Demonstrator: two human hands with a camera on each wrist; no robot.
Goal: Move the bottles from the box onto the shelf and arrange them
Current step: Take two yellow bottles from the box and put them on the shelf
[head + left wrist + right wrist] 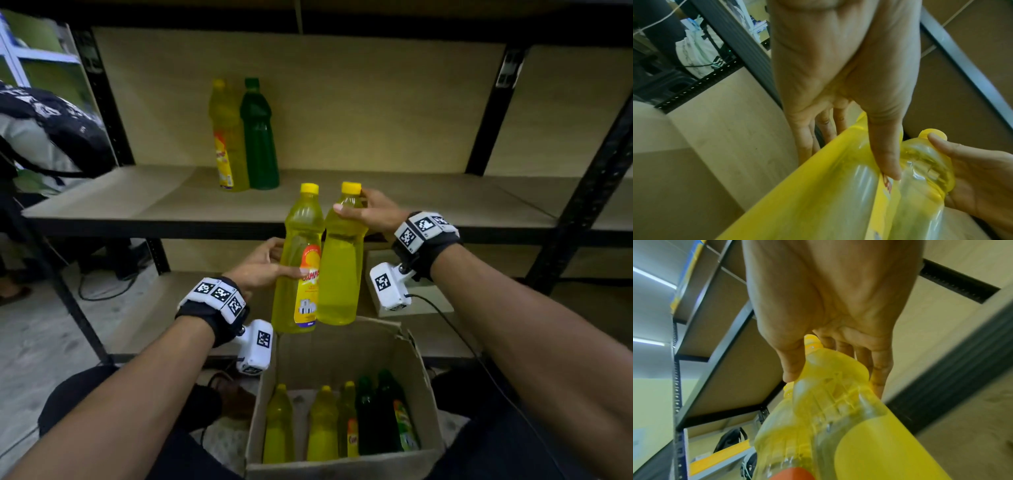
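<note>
From the head view, two yellow plastic bottles are held upright, touching, above the open cardboard box [342, 404], likely so both go onto the wooden shelf board [411, 198] together. The left hand [263, 265] wraps the labelled yellow bottle [299, 260] at mid-body; the right hand [370, 212] grips the plain yellow bottle [340, 260] at its shoulder. At 11 o'clock on the shelf, a yellow bottle [227, 137] and a dark green bottle [258, 137] stand together (five more wait in the box).

Left wrist view: the thumb [885, 154] presses the bottle's front and the fingers [824, 123] curl behind.

Right wrist view: thumb and fingers clasp the shoulder below the yellow cap [812, 344].

storeroom: bare metal shelving [342, 226]
</note>
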